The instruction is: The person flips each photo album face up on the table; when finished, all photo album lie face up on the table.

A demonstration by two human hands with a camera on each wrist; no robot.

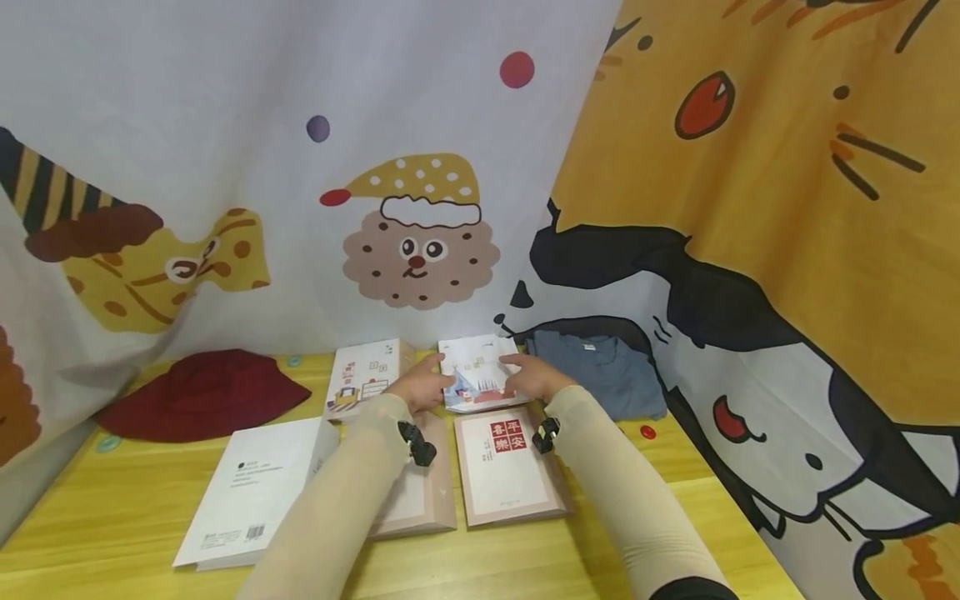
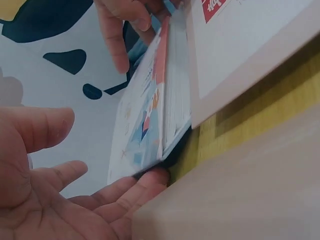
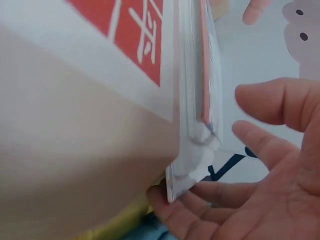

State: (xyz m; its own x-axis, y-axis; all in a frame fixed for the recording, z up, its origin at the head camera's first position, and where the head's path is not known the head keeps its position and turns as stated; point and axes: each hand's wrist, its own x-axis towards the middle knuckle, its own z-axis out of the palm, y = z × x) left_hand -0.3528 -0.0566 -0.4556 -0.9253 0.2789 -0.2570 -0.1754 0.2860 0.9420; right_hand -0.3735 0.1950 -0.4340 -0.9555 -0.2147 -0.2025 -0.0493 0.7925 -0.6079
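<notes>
A white illustrated book (image 1: 474,354) with a blue and red picture on its cover lies at the back of the table. My left hand (image 1: 420,385) is at its left side; in the left wrist view its fingertips touch the book's lower edge (image 2: 150,167), while the thumb stands off the cover. At the right side is my right hand (image 1: 538,379). Its fingertips meet a corner of the book (image 3: 175,192) in the right wrist view, thumb raised clear. Just in front lies a book with red squares (image 1: 506,479).
Another illustrated book (image 1: 367,375), a pinkish-bordered book (image 1: 431,492) and a white book with a barcode (image 1: 255,492) lie to the left. A dark red hat (image 1: 210,396) sits back left, a folded blue-grey shirt (image 1: 600,375) back right. Patterned cloth (image 1: 420,83) hangs behind the table.
</notes>
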